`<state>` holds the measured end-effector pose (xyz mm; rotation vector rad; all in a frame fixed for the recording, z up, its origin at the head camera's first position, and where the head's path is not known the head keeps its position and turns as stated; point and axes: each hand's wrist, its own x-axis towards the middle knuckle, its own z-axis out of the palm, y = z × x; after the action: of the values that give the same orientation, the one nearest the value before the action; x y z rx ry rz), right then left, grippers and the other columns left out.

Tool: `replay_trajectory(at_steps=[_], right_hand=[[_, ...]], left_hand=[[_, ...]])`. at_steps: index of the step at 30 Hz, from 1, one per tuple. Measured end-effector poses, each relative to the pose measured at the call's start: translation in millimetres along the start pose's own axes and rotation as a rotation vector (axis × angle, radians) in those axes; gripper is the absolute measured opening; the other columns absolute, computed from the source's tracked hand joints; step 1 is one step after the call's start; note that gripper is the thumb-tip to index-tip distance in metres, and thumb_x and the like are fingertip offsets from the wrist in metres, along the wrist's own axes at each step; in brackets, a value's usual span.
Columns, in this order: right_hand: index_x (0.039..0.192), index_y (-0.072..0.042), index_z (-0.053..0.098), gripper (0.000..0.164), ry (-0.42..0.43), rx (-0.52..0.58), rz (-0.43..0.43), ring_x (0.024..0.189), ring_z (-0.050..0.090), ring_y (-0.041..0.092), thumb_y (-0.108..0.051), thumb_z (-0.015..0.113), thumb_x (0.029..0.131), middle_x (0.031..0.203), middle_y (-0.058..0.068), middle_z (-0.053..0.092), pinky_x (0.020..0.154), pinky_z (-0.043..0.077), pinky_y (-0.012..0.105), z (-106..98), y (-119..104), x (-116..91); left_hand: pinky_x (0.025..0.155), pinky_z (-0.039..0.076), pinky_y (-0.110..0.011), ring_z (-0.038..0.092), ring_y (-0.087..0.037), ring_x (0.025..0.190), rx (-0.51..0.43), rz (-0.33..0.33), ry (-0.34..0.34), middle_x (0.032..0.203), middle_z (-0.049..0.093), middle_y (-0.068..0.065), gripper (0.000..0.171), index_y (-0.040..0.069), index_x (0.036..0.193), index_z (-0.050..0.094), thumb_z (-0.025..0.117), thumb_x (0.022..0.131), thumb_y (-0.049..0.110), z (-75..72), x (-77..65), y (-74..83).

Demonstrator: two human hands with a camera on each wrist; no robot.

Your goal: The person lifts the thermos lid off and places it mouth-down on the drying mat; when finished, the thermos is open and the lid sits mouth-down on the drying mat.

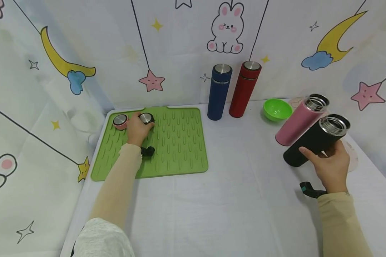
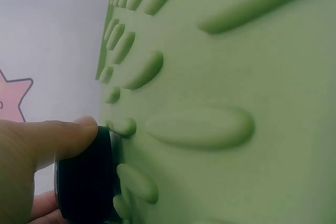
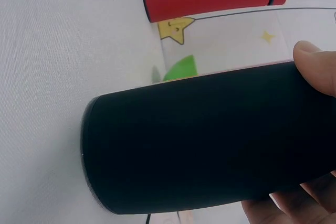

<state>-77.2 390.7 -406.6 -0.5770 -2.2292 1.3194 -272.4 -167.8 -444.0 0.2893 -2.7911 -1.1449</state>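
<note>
On the green drying mat (image 1: 177, 150), my left hand (image 1: 137, 131) pinches a black lid (image 1: 146, 118) with a silver top. In the left wrist view the thumb lies along the lid's (image 2: 84, 182) edge, right by the mat's ridges. A pink lid (image 1: 120, 122) sits just left of that hand. Over on the right, my right hand (image 1: 333, 167) grips a black thermos bottle (image 1: 313, 142), which has no lid and shows its steel mouth. Its thumb and fingers wrap opposite sides of the body. Behind it stands a lidless pink thermos bottle (image 1: 297, 123).
A blue thermos (image 1: 218, 94) and a red thermos (image 1: 244, 91), both with lids on, stand at the back by the patterned cloth backdrop. A bright green bowl (image 1: 277, 110) sits between the red and pink bottles. White cloth (image 1: 228, 207) covers the table.
</note>
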Motion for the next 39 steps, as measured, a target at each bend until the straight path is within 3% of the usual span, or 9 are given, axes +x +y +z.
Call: replay_trajectory(at_steps=[20, 28, 31, 34, 38, 39], right_hand=[[0.148, -0.022, 0.053, 0.076, -0.045, -0.021, 0.041, 0.114, 0.061, -0.002, -0.005, 0.087, 0.082, 0.127, -0.016, 0.062, 0.089, 0.051, 0.001, 3, 8, -1], [0.15, -0.021, 0.051, 0.076, -0.047, -0.009, 0.06, 0.121, 0.059, -0.002, -0.003, 0.085, 0.084, 0.135, -0.012, 0.06, 0.094, 0.049, 0.001, -5, 15, -9], [0.152, -0.023, 0.051, 0.076, -0.032, -0.028, 0.054, 0.117, 0.061, -0.006, -0.003, 0.084, 0.086, 0.141, -0.007, 0.062, 0.092, 0.049, 0.001, -11, 18, -16], [0.152, -0.022, 0.052, 0.075, -0.018, -0.012, 0.07, 0.112, 0.063, -0.009, -0.003, 0.082, 0.087, 0.144, -0.006, 0.064, 0.089, 0.049, 0.0, -16, 22, -25], [0.147, -0.016, 0.058, 0.066, 0.01, 0.034, 0.107, 0.107, 0.066, -0.008, -0.002, 0.081, 0.087, 0.13, -0.012, 0.07, 0.085, 0.05, -0.001, -19, 25, -40], [0.146, -0.015, 0.059, 0.063, 0.019, 0.031, 0.106, 0.105, 0.067, -0.009, -0.003, 0.081, 0.088, 0.125, -0.016, 0.071, 0.083, 0.05, -0.001, -20, 26, -45]], left_hand=[[0.107, 0.053, -0.059, 0.06, -0.047, 0.129, 0.043, 0.022, -0.019, 0.144, 0.058, -0.031, 0.078, -0.005, 0.155, 0.039, 0.077, 0.094, 0.025, 0.5, -3.1, -2.4], [0.112, 0.048, -0.061, 0.053, -0.049, 0.137, 0.028, 0.044, 0.009, 0.153, 0.049, -0.031, 0.09, -0.001, 0.162, 0.026, 0.076, 0.094, 0.029, 1.1, -8.1, -0.1], [0.119, 0.042, -0.06, 0.045, -0.047, 0.145, -0.011, 0.086, 0.039, 0.16, 0.042, -0.028, 0.094, 0.001, 0.164, 0.022, 0.077, 0.094, 0.031, -1.0, -12.9, 2.3], [0.123, 0.039, -0.058, 0.041, -0.044, 0.15, -0.049, 0.169, 0.063, 0.165, 0.037, -0.025, 0.093, 0.002, 0.165, 0.023, 0.077, 0.095, 0.032, -3.8, -21.0, 3.7], [0.118, 0.043, -0.059, 0.048, -0.045, 0.144, -0.05, 0.287, 0.052, 0.16, 0.044, -0.025, 0.088, 0.002, 0.162, 0.03, 0.077, 0.095, 0.035, -9.2, -41.3, 5.6], [0.111, 0.05, -0.057, 0.06, -0.043, 0.13, -0.05, 0.318, 0.043, 0.153, 0.051, -0.027, 0.088, 0.001, 0.161, 0.032, 0.077, 0.094, 0.037, -10.6, -47.0, 5.8]])
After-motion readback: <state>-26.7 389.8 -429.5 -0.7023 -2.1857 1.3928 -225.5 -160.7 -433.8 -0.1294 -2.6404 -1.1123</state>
